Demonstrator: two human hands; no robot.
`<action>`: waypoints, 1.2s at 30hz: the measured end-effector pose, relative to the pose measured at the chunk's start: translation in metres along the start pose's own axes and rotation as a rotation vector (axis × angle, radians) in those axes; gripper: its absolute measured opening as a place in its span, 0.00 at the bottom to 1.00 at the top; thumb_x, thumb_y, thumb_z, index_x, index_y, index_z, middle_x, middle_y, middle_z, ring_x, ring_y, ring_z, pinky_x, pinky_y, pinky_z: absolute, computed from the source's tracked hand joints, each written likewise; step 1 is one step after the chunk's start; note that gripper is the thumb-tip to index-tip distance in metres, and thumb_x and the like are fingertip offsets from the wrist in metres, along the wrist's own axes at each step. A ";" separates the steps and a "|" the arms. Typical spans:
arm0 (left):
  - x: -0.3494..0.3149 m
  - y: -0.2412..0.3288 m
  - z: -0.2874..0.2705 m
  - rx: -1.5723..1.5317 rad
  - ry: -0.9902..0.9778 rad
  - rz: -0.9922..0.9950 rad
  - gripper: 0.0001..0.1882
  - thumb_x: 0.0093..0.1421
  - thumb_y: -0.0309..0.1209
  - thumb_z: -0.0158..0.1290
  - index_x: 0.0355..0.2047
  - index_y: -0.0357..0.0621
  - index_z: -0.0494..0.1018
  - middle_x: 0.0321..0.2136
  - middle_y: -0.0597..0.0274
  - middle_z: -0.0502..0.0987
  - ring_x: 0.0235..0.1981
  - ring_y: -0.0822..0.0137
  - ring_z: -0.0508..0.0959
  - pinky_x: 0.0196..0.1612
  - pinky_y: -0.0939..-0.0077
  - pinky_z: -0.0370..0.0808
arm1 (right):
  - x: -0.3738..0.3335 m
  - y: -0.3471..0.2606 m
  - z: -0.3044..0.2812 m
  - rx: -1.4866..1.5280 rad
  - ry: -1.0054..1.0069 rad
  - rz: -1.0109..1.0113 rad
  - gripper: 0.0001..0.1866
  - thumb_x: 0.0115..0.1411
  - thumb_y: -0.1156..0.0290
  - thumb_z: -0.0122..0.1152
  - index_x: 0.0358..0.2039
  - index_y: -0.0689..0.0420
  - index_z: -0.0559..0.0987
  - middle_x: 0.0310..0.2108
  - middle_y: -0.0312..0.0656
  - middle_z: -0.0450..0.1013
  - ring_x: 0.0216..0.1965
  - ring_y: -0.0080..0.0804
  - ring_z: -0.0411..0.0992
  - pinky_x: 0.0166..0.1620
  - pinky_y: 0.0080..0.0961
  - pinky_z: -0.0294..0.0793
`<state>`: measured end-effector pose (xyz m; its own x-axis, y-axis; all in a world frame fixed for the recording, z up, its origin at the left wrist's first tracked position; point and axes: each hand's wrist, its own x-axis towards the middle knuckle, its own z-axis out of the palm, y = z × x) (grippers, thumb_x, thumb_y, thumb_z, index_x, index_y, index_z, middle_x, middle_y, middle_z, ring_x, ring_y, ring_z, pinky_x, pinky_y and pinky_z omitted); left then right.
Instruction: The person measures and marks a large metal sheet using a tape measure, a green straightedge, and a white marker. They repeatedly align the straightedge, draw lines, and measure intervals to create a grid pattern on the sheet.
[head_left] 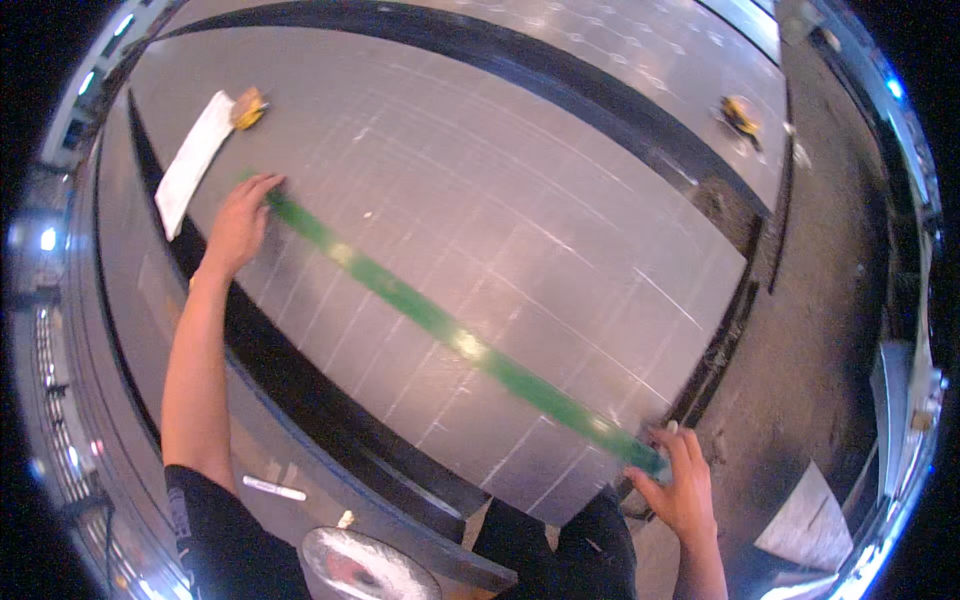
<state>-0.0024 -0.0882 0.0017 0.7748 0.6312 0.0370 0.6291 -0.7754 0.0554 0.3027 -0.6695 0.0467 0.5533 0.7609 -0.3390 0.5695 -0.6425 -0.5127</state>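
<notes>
A long, narrow green strip [405, 296], blurred by motion, stretches diagonally over a grey metal sheet [560, 230] marked with a grid of thin white lines. My left hand [238, 228] is at its far left end, fingers bent over the end. At the near right end, beside the sheet's edge, my right hand [684, 480] grips the strip between thumb and fingers. Whether the strip lies flat on the sheet or is slightly raised, I cannot tell.
A folded white sheet [193, 165] and a yellow tape measure [248, 108] lie at far left. Another yellow-and-black tool [741, 118] sits at far right. Nearer are a white marker [274, 488] and a round whitish disc [368, 565]. A pale triangular scrap [806, 522] lies low right.
</notes>
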 end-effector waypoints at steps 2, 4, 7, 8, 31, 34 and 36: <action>-0.002 0.003 -0.006 -0.018 0.011 -0.005 0.26 0.59 0.19 0.51 0.60 0.46 0.71 0.61 0.52 0.72 0.64 0.48 0.69 0.68 0.57 0.65 | -0.006 0.011 0.012 -0.034 0.038 -0.061 0.26 0.50 0.66 0.76 0.49 0.57 0.78 0.43 0.51 0.73 0.43 0.54 0.76 0.46 0.44 0.77; -0.010 -0.009 -0.010 -0.061 0.007 -0.012 0.25 0.60 0.20 0.52 0.58 0.46 0.72 0.60 0.53 0.72 0.63 0.49 0.70 0.68 0.57 0.66 | -0.008 0.015 0.017 -0.036 0.014 -0.099 0.25 0.52 0.66 0.75 0.50 0.57 0.78 0.43 0.53 0.74 0.44 0.56 0.76 0.45 0.45 0.79; -0.015 -0.022 -0.011 -0.141 -0.003 -0.025 0.23 0.60 0.22 0.54 0.57 0.46 0.74 0.60 0.54 0.73 0.63 0.50 0.70 0.67 0.58 0.66 | -0.014 0.019 0.028 -0.048 0.069 -0.159 0.24 0.51 0.68 0.75 0.48 0.58 0.79 0.41 0.53 0.75 0.42 0.54 0.77 0.43 0.44 0.80; -0.015 -0.022 -0.011 -0.152 -0.004 -0.032 0.23 0.60 0.23 0.55 0.57 0.47 0.74 0.60 0.55 0.74 0.63 0.50 0.71 0.67 0.58 0.66 | -0.015 0.019 0.030 -0.056 0.065 -0.156 0.24 0.50 0.68 0.76 0.47 0.58 0.80 0.41 0.53 0.75 0.41 0.54 0.77 0.42 0.44 0.80; -0.002 -0.037 -0.005 -0.295 -0.013 -0.127 0.21 0.58 0.33 0.62 0.53 0.50 0.81 0.57 0.60 0.78 0.61 0.57 0.75 0.65 0.64 0.68 | 0.017 -0.025 0.046 -0.163 0.243 -0.323 0.22 0.48 0.64 0.78 0.43 0.55 0.83 0.35 0.43 0.75 0.38 0.43 0.72 0.42 0.40 0.72; -0.001 -0.038 -0.005 -0.277 -0.021 -0.129 0.21 0.58 0.34 0.62 0.53 0.50 0.81 0.57 0.60 0.78 0.61 0.58 0.75 0.65 0.65 0.67 | 0.019 -0.027 0.046 -0.154 0.253 -0.325 0.21 0.47 0.65 0.78 0.42 0.55 0.83 0.35 0.43 0.75 0.37 0.43 0.72 0.41 0.40 0.71; -0.002 -0.037 -0.006 -0.264 -0.025 -0.125 0.21 0.58 0.34 0.62 0.53 0.50 0.81 0.58 0.61 0.78 0.61 0.58 0.75 0.65 0.65 0.67 | 0.020 -0.028 0.046 -0.145 0.257 -0.329 0.20 0.47 0.66 0.78 0.42 0.56 0.84 0.34 0.43 0.74 0.37 0.42 0.72 0.40 0.40 0.71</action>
<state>-0.0274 -0.0603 0.0056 0.6957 0.7182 -0.0107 0.6839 -0.6578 0.3155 0.2696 -0.6321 0.0183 0.4509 0.8917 0.0405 0.8100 -0.3897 -0.4381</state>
